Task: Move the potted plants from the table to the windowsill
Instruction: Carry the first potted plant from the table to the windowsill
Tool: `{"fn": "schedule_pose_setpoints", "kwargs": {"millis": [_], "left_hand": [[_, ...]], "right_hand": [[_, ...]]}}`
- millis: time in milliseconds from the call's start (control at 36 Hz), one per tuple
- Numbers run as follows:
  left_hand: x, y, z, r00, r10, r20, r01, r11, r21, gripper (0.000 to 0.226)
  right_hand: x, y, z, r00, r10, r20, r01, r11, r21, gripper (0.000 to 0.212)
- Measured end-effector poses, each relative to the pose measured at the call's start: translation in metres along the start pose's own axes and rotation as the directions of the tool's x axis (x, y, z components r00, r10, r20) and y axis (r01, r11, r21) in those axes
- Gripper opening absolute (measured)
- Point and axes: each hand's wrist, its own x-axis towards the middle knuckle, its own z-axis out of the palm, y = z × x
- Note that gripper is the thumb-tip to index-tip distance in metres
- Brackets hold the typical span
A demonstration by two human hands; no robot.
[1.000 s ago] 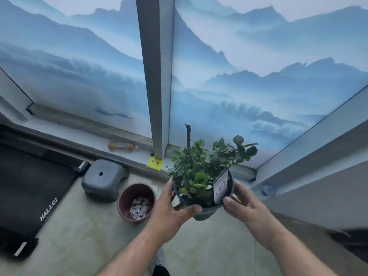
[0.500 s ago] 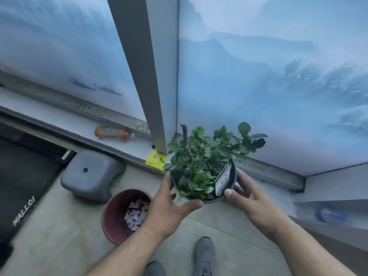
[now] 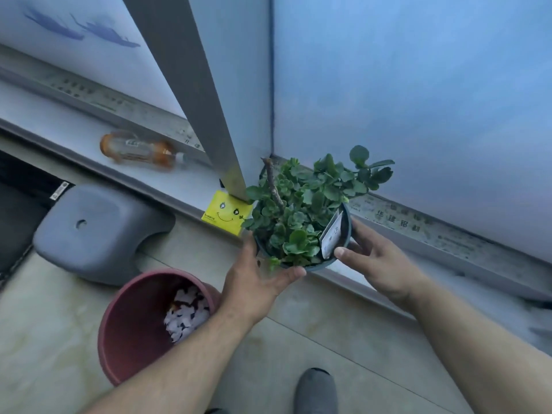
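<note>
- A dark mat [image 3: 21, 204] lies on the floor at the far left edge of the view.
- A grey plastic stool [image 3: 92, 234] stands on the floor beside the mat, below the windowsill [image 3: 74, 127].
- An orange-capped bottle [image 3: 137, 149] lies on its side on the sill, left of the grey window post [image 3: 191, 94].
- A dark red bucket [image 3: 131, 330] with white scraps inside stands on the floor in front of the stool, partly hidden by the left forearm.
- A yellow smiley note [image 3: 227, 215] hangs over the sill's front edge at the foot of the post.
- The left hand [image 3: 254, 291] is cupped wide around the near left side of the plant pot [image 3: 343, 255], thumb stretched under the front rim and fingers hidden behind it.
- The potted plant [image 3: 304, 204], leafy with one bare woody stem and a white tag [image 3: 331, 236], sits at the front edge of the sill just right of the post; whether its base rests on the sill cannot be told.
- The right hand [image 3: 379, 264] clasps the pot's right side, thumb pressed on the rim by the tag, fingers curled around the far side.
- A grey shoe [image 3: 316, 392] shows at the bottom edge.
</note>
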Motion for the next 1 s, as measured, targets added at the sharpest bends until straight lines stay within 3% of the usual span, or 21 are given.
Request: {"fn": "schedule_pose_setpoints", "kwargs": {"millis": [417, 556, 639, 722, 861, 1000], "left_hand": [[0.037, -0.022, 0.023, 0.999, -0.006, -0.049, 0.004, 0.999, -0.053, 0.078], [0.036, -0.020, 0.025, 0.998, -0.055, -0.023, 0.054, 0.997, -0.057, 0.085], [0.035, -0.018, 0.024, 0.996, -0.093, -0.006, 0.093, 0.996, 0.001, 0.102], [0.027, -0.004, 0.020, 0.987, -0.163, 0.011, 0.161, 0.984, 0.080, 0.105], [0.000, 0.044, 0.003, 0.955, -0.294, 0.048, 0.286, 0.949, 0.132, 0.083], [-0.058, 0.126, -0.028, 0.918, -0.381, 0.110, 0.356, 0.914, 0.191, 0.070]], "right_hand": [[0.043, 0.013, -0.014, 0.994, 0.109, 0.011, -0.109, 0.994, -0.007, 0.059], [0.043, 0.011, -0.015, 0.992, 0.121, 0.025, -0.120, 0.992, -0.026, 0.064], [0.043, 0.010, -0.014, 0.987, 0.161, 0.001, -0.160, 0.985, -0.068, 0.060], [0.033, -0.002, -0.009, 0.982, 0.189, -0.012, -0.189, 0.970, -0.152, 0.061], [-0.008, -0.050, -0.001, 0.942, 0.287, -0.174, -0.308, 0.945, -0.110, 0.078], [-0.081, -0.116, 0.003, 0.908, 0.356, -0.223, -0.383, 0.919, -0.091, 0.067]]}}
